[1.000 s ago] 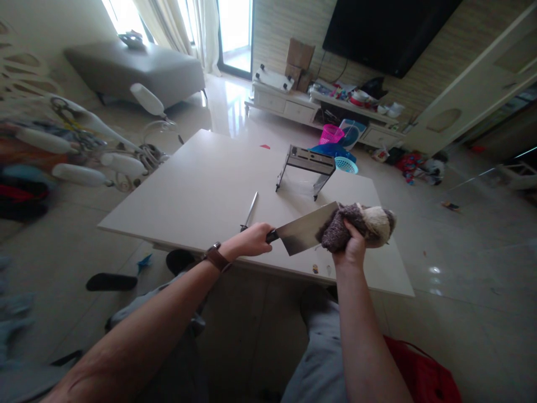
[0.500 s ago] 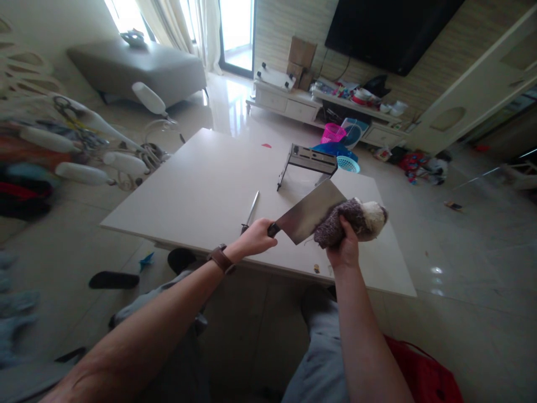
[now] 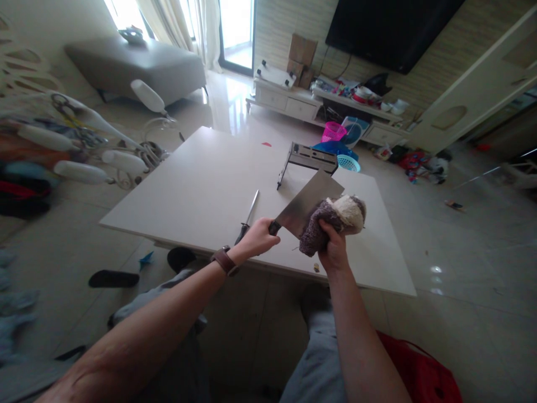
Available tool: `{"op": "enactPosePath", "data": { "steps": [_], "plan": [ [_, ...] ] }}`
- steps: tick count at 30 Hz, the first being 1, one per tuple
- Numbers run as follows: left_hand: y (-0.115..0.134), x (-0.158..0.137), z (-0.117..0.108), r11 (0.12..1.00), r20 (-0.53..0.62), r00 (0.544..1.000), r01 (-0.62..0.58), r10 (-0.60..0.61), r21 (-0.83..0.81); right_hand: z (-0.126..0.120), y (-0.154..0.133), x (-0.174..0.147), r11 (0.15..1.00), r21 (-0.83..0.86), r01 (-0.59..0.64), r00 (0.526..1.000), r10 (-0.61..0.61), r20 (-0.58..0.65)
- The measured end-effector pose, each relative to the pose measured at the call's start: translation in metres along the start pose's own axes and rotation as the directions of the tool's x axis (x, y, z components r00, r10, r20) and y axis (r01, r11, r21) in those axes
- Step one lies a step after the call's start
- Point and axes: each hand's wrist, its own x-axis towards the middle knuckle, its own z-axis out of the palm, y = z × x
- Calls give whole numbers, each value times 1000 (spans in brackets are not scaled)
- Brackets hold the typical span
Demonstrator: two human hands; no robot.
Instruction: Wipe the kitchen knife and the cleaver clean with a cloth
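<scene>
My left hand [image 3: 260, 236] is closed round the black handle of a cleaver [image 3: 308, 202], whose broad blade points up and to the right above the table. A bunched grey-brown and white cloth [image 3: 319, 228] is gripped in my right hand [image 3: 334, 249], with the thumb on top. The cloth lies against the lower edge of the blade and hides part of it. Just beyond my left hand, a sharpening steel [image 3: 251, 210] with a dark handle rests on the white table [image 3: 184, 190]. The handle's lower end is close to my left wrist.
A metal stand [image 3: 312, 158] sits at the table's far side, with a small red piece [image 3: 266, 144] left of it. A tiny yellowish object [image 3: 316, 268] lies by the front edge. Baskets, including a pink basket [image 3: 334, 132], are behind the table. A red bag [image 3: 419, 366] is at lower right.
My right hand has moved the cloth left along the blade, toward the handle. The cleaver has tilted slightly upward, and more of the sharpening steel's handle shows.
</scene>
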Motion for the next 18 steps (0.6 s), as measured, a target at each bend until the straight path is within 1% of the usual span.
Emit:
{"op": "enactPosePath", "data": {
  "steps": [3,5,7,9,13,18],
  "plan": [
    [-1,1,-3,999,-48,999,-23,24,27,0,-3,-2,998,9,-58,997,58,41],
    [1,0,-4,992,-71,994,-78,85,97,3,-4,-4,997,24,-74,996,73,55],
    [2,-1,-3,976,-45,987,-146,155,162,8,-2,-7,997,36,-63,997,62,39],
    [4,-3,-1,965,7,982,-185,187,185,11,1,-9,998,40,-52,999,51,17],
    [7,-5,3,969,63,982,-185,177,165,11,7,-10,1000,19,-20,1000,21,-18],
    [6,-5,1,968,86,980,-191,179,160,9,11,-8,1000,12,27,998,-27,-55]
  ]
}}
